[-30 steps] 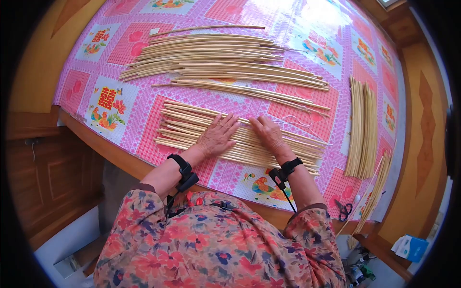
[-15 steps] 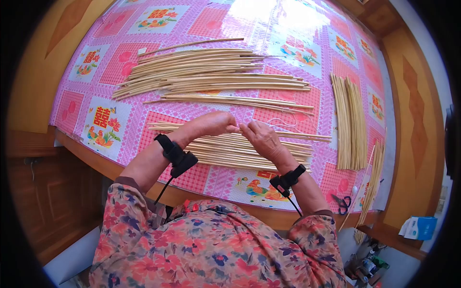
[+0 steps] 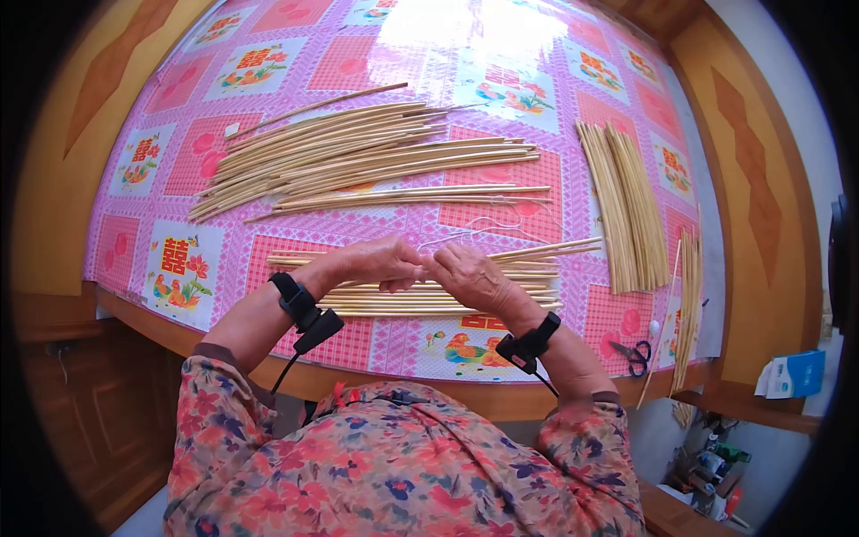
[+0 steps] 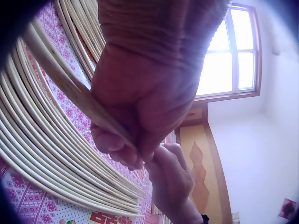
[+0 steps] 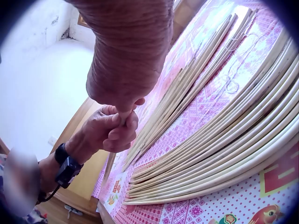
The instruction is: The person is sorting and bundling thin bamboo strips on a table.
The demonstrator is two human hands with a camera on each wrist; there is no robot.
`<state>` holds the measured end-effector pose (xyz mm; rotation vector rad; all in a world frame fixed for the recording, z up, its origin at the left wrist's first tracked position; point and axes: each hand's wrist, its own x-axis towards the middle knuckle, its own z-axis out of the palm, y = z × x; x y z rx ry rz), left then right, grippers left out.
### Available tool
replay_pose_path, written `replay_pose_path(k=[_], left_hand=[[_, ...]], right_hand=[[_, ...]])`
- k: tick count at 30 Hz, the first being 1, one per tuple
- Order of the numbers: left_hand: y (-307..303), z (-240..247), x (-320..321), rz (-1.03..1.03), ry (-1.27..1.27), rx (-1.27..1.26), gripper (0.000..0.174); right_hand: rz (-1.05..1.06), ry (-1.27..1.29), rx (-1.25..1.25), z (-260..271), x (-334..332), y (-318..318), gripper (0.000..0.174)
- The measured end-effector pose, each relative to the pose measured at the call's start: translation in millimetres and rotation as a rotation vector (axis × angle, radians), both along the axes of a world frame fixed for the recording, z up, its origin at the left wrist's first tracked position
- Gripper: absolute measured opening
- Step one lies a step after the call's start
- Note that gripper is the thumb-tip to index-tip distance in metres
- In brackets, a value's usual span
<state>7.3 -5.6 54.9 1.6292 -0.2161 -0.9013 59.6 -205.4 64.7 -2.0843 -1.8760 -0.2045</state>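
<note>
Both hands meet over a row of slender, straw-coloured stalks point(image 3: 394, 302) laid side by side on the table. My left hand point(image 3: 380, 262) has its fingers curled round a stalk point(image 4: 56, 65), which slants above the row in the left wrist view. Close against it, my right hand point(image 3: 470, 276) is bent at the fingers, its fingertips at the left hand's thumb and forefinger. Stalk ends point(image 3: 559, 249) stick out past the right hand. The fingertips' contact is partly hidden. White string point(image 3: 465, 234) lies just beyond the hands.
Farther back is a loose pile of stalks point(image 3: 322, 148). At the right lie thick stalk bundles point(image 3: 637, 210), thinner stalks point(image 3: 687, 313) and scissors point(image 3: 635, 360) near the table edge. A patterned tablecloth point(image 3: 215, 242) covers the table. A blue packet point(image 3: 795, 374) sits beyond it.
One second ago both hands lay spread over the row. They have since lifted and come together, fingers curled at a stalk. The head view has shifted slightly.
</note>
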Motion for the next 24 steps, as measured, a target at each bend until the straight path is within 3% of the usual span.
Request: replay_pose_path(k=[4, 6, 9, 13, 15, 16, 18, 20, 24], left_hand=[[-1.9, -3.6, -8.2, 0.056, -0.031, -0.065, 0.022], [-4.1, -2.4, -16.0, 0.177, -0.029, -0.126, 0.021], [2.9, -10.4, -21.2, 0.292, -0.018, -0.103, 0.021], [28.2, -9.1, -27.0, 0.512, 0.025, -0.114, 0.021], [35.8, -6.0, -30.7, 0.615, 0.037, -0.073, 0.021], [37.9, -5.9, -30.8, 0.613, 0.024, -0.081, 0.021], [40.6, -7.3, -31.4, 0.68, 0.068, -0.084, 0.02], [39.8, -9.1, -31.1, 0.689, 0.081, -0.101, 0.02], [40.6, -7.3, -28.4, 0.685, 0.053, -0.011, 0.02]], right_hand=[[0.004, -0.085, -0.038, 4.3, -1.3, 4.1, 0.022], [-0.01, -0.08, -0.097, 6.9, -3.3, 5.1, 0.024], [-0.027, -0.043, 0.159, 14.9, -0.8, 8.1, 0.024], [-0.127, -0.048, 0.285, 28.1, 11.1, -15.2, 0.021], [-0.441, 0.197, 0.027, -1.8, 29.5, -36.4, 0.017], [-0.442, 0.182, 0.026, -20.6, 40.2, -47.2, 0.017], [-0.753, 0.163, -0.182, -44.6, 58.7, -62.1, 0.014], [-0.757, 0.086, -0.155, -55.9, 72.7, -66.1, 0.014], [-0.549, -0.006, -0.018, -63.0, 95.2, -29.5, 0.017]])
